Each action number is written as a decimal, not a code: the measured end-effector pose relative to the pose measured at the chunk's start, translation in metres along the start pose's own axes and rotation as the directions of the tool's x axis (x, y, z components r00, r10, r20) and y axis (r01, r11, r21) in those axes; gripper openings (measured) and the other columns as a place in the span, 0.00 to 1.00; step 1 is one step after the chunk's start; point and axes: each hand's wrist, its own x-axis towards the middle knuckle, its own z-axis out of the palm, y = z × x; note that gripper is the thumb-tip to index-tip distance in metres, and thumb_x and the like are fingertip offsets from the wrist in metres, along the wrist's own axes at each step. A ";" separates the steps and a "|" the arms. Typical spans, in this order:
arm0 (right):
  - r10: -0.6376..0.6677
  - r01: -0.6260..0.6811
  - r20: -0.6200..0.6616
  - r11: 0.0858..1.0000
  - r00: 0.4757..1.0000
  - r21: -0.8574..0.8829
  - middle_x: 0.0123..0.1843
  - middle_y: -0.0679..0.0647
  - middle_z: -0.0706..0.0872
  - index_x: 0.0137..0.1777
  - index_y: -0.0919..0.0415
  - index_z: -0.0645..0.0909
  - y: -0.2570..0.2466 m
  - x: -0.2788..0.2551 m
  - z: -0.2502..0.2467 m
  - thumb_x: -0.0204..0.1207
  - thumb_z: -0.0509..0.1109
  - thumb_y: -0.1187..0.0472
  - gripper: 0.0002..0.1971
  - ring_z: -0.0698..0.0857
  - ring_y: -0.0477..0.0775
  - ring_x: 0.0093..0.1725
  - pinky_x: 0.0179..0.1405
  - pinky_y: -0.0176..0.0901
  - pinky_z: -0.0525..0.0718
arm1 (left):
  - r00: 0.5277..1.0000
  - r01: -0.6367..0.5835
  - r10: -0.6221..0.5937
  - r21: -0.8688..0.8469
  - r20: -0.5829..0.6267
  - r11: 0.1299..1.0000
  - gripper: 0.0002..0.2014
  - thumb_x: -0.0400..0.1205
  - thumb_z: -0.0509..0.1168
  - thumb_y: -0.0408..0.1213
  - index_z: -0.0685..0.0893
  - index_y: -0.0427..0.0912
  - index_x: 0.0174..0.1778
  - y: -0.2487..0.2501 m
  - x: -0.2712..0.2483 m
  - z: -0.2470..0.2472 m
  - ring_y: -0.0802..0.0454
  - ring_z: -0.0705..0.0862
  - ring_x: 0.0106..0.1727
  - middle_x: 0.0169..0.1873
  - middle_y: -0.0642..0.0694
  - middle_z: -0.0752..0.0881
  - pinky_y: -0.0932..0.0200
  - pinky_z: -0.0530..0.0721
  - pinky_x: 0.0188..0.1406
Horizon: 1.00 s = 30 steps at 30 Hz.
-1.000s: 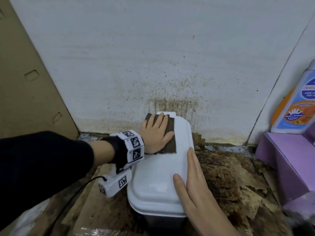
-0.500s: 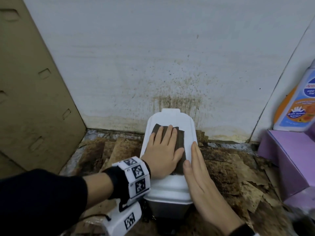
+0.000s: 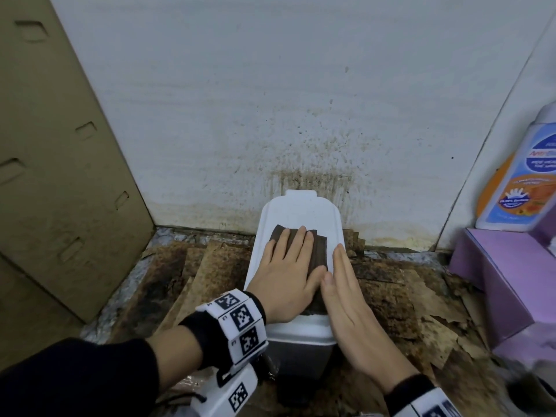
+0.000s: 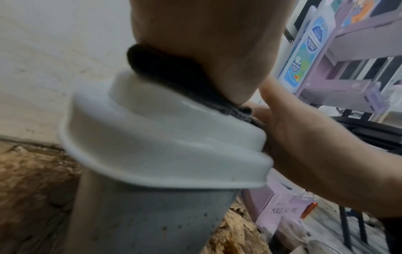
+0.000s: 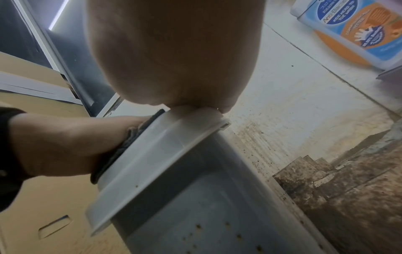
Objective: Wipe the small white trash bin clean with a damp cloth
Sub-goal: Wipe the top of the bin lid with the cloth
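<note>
The small white bin (image 3: 296,212) stands on the floor right against the stained wall (image 3: 270,100), lid closed. The lid is longer than it is wide, and its long axis runs from the person straight toward the wall — the little tab on its far end points at the wall. Below the lid the grey body (image 5: 217,214) is speckled with small brown spots.

A dark folded cloth (image 3: 319,251) lies flat on the lid's middle. The left hand (image 3: 285,281) presses down on it, palm flat, fingers straight and close together, aimed at the wall. The right hand (image 3: 352,314) rests flat along the lid's right edge, fingers straight and together, its thumb just beside the left thumb — it holds nothing.

Torn, stained brown cardboard (image 3: 391,302) covers the floor around the bin. A cardboard panel (image 3: 60,161) leans at the left. At the right, a soap bottle (image 3: 517,188) with a blue and orange label stands on a purple box (image 3: 505,272).
</note>
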 end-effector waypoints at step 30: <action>0.280 -0.322 0.226 0.930 0.933 0.176 0.82 0.17 0.23 0.85 0.33 0.24 -0.006 0.006 -0.009 0.85 0.41 0.31 0.36 0.28 0.20 0.82 0.90 0.38 0.38 | 0.999 0.028 -0.032 0.112 0.041 0.993 0.35 0.92 0.44 0.58 0.40 0.48 0.91 -0.043 0.145 -0.038 0.41 0.43 0.90 0.90 0.50 0.40 0.42 0.46 0.86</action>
